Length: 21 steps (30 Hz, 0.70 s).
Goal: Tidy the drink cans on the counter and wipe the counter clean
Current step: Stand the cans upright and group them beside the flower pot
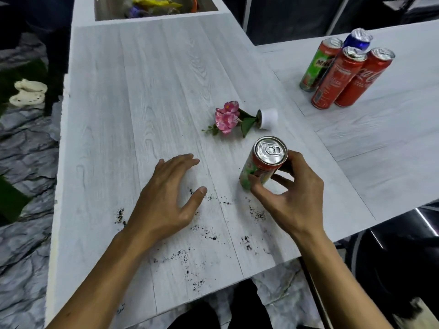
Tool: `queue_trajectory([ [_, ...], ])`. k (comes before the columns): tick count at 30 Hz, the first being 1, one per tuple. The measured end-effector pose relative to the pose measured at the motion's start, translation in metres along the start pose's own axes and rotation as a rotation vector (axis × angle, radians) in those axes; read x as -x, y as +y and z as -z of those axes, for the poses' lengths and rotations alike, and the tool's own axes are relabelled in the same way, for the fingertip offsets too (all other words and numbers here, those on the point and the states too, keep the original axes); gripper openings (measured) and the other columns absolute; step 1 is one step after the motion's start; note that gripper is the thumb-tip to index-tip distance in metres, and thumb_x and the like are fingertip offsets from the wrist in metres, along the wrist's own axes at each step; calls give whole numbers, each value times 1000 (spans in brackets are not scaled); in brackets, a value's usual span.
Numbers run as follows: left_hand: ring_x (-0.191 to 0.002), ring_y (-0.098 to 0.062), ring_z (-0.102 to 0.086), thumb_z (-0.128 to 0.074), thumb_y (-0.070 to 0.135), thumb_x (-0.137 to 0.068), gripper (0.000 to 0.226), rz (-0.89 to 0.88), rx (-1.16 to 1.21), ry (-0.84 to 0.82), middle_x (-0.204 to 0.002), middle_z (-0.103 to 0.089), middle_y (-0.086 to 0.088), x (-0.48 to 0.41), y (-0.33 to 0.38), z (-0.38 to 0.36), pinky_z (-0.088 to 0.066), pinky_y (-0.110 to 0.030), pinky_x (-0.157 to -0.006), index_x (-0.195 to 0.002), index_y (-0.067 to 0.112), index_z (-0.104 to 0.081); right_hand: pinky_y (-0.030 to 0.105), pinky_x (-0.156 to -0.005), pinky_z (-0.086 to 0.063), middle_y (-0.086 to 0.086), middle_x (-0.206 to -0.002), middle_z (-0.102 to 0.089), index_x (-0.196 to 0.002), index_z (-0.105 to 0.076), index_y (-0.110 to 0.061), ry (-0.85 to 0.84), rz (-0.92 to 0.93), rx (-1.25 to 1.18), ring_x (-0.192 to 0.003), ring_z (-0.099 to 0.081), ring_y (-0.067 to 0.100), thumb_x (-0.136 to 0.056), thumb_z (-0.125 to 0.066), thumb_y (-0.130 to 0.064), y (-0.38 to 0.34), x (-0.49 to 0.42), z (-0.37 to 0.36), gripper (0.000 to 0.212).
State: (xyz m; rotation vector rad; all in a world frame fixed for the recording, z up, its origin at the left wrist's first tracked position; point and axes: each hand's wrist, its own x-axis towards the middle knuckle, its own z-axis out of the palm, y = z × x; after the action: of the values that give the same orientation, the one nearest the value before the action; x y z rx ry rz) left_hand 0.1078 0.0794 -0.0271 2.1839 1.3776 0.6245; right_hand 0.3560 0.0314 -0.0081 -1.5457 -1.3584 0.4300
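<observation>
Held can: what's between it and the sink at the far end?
In the head view, a toppled white pot with pink flowers, then bare counter.

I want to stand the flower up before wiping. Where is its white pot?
In the head view, the white pot lies on its side mid-counter, just beyond the can that the right hand holds, its pink flowers spilling leftward.

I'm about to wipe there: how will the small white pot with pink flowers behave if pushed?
Lying on its side, the round white pot may roll. Its pink flowers, resting on the white wood-grain counter, would probably brake that. Being small, it likely slides easily.
</observation>
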Motion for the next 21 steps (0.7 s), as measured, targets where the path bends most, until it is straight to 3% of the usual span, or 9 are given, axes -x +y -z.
queue_trajectory([
  [5,-148,-8,-37,-57,50,-95,58,-38,16,-21,-157,-45,10,-25,31,-20,-19,-44,-127,-147,26,-49,10,-82,-55,-28,-112,-65,-121,-57,-39,56,-5,2,-106,-67,-2,-71,-90,-31,21,-11,32,60],
  [10,-148,-9,-38,-58,50,-95,58,-90,0,-48,-157,-45,10,-53,67,-41,-18,-39,-128,-148,27,-49,12,-82,-56,-26,-111,-66,-123,-61,-30,100,-26,12,-107,-67,-1,-72,-88,-34,45,-27,67,58],
  [16,-149,-7,-34,-60,47,-95,57,-153,5,-67,-157,-44,12,-90,108,-69,-22,-38,-126,-148,27,-49,13,-84,-56,-26,-111,-67,-120,-60,-38,151,-42,27,-107,-67,1,-72,-88,-30,71,-51,107,57],
  [21,-149,-4,-34,-61,46,-95,56,-203,13,-87,-156,-45,13,-124,139,-93,-23,-28,-124,-147,26,-51,12,-83,-55,-25,-111,-67,-120,-62,-35,182,-61,40,-107,-67,1,-72,-90,-28,96,-73,138,56],
])
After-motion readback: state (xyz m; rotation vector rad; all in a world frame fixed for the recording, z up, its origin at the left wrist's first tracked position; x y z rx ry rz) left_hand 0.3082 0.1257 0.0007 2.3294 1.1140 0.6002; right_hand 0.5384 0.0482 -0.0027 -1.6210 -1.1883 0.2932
